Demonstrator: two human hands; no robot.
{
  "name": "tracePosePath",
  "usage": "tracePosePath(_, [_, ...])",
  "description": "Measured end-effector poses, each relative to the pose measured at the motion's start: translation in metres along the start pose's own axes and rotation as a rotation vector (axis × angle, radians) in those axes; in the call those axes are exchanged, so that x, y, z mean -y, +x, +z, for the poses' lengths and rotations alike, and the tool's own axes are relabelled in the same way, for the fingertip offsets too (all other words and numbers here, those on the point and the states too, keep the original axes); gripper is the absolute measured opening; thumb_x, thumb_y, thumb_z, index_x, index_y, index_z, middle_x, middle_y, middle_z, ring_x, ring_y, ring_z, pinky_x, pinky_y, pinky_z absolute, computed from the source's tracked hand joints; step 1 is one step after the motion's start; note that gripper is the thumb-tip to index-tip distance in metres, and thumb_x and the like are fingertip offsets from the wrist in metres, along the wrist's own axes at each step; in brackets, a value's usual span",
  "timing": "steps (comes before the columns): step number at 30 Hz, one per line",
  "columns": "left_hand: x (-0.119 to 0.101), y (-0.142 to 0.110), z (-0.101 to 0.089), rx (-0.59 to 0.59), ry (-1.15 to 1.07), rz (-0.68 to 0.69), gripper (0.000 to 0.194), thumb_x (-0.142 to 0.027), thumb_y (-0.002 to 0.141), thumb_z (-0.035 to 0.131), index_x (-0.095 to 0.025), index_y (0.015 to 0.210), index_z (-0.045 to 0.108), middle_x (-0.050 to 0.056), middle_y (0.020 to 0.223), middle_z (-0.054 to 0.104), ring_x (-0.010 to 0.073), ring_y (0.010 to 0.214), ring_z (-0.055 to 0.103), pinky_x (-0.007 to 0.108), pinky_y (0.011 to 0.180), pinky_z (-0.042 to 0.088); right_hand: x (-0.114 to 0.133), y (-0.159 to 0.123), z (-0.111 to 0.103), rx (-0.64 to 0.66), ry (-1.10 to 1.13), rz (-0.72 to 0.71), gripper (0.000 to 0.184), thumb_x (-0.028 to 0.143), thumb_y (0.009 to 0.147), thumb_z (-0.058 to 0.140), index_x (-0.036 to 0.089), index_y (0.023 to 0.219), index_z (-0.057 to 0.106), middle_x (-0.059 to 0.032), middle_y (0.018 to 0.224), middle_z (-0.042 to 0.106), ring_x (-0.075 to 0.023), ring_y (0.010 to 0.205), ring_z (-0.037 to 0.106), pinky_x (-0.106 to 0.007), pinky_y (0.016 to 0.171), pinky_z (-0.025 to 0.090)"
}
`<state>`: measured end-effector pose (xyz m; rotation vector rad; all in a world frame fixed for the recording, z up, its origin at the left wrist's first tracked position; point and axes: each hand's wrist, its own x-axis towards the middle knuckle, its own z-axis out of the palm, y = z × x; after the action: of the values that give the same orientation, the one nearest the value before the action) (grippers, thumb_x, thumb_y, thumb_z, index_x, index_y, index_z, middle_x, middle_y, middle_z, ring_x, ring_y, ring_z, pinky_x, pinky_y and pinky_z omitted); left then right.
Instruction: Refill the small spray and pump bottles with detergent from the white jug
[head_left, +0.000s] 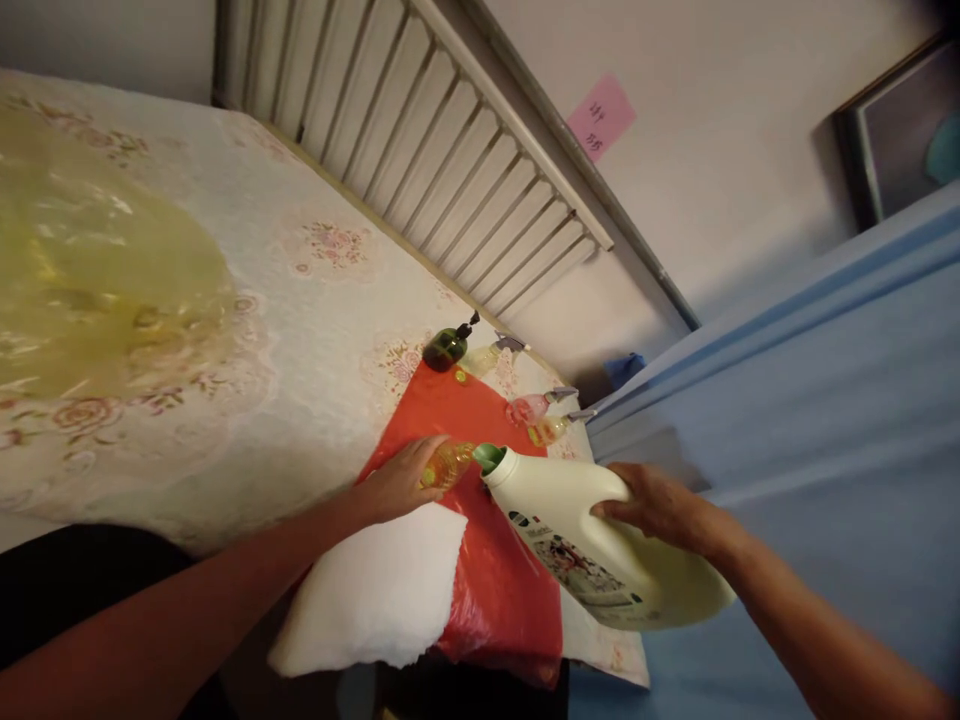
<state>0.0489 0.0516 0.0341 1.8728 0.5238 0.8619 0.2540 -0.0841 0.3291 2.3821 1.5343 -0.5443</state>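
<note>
Floral tablecloth (pixel 300 335), red plastic sheet (pixel 510 595). Above: 1 tilted cream detergent-type jug (pixel 637 585), presumably heavy, gripped at handle (best hold) by right hand (pixel 660 505); 1 yellowish bottle (pixel 450 466), likely slippery, clasped by left hand (pixel 401 482) at green spout (pixel 490 458).

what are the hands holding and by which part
The left hand holds the small yellowish bottle by its body; the right hand holds the large pale jug by its handle.
</note>
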Motion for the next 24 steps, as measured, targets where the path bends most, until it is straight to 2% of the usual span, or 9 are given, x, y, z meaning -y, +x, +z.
tracePosePath(10, [0.002, 0.003, 0.0, 0.029, 0.087, 0.025, 0.074, -0.026, 0.079, 0.068, -0.028, 0.144, 0.032, 0.009, 0.148, 0.043, 0.0257, 0.138, 0.04, 0.044, 0.116, 0.032, 0.0, -0.001, -0.002, -0.02, -0.007, 0.007, 0.026, 0.041, 0.078, 0.068, 0.018, 0.091, 0.067, -0.0066, 0.082, 0.073, -0.0177, 0.067, 0.062, -0.025, 0.056, 0.044])
tracePosePath(17, [0.003, 0.002, 0.001, 0.031, 0.104, 0.003, 0.074, -0.03, 0.081, 0.067, -0.027, 0.145, 0.029, 0.01, 0.15, 0.041, 0.0265, 0.14, 0.038, 0.045, 0.115, 0.033, 0.001, -0.001, -0.002, -0.015, -0.016, 0.003, 0.024, 0.04, 0.078, 0.068, 0.018, 0.089, 0.067, -0.0064, 0.082, 0.072, -0.0176, 0.069, 0.063, -0.024, 0.057, 0.043])
tracePosePath(24, [0.002, 0.001, 0.0, 0.029, 0.093, -0.019, 0.073, -0.032, 0.081, 0.067, -0.025, 0.145, 0.032, 0.011, 0.147, 0.045, 0.0269, 0.137, 0.042, 0.044, 0.113, 0.036, 0.01, -0.005, -0.006, 0.017, -0.05, 0.022, 0.021, 0.038, 0.08, 0.066, 0.018, 0.088, 0.065, -0.0055, 0.081, 0.071, -0.0159, 0.063, 0.062, -0.024, 0.055, 0.043])
